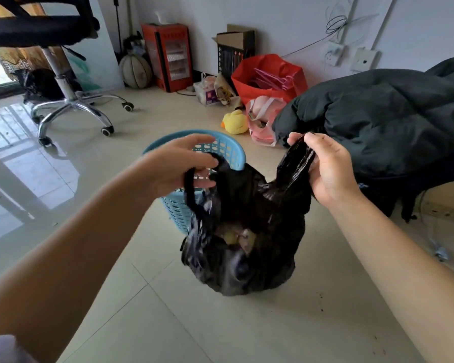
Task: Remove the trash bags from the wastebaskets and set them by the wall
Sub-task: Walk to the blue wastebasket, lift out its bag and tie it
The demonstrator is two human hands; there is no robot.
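Observation:
A black trash bag [243, 242] with rubbish showing in its open mouth hangs over the tiled floor, in front of a blue perforated wastebasket [230, 148]. My left hand [178, 166] grips the bag's left handle loop. My right hand [328, 169] pinches the right handle loop, pulling it up and outward. The bag is out of the basket, its bottom at or just above the floor. The basket stands upright behind it, partly hidden by my left hand and the bag.
A dark quilted coat [393, 121] lies at right. Along the far wall stand a red heater [168, 56], a cardboard box [235, 45], a red bag [270, 77], a pink bag [262, 119] and a yellow plush duck [235, 121]. An office chair [66, 100] stands at left.

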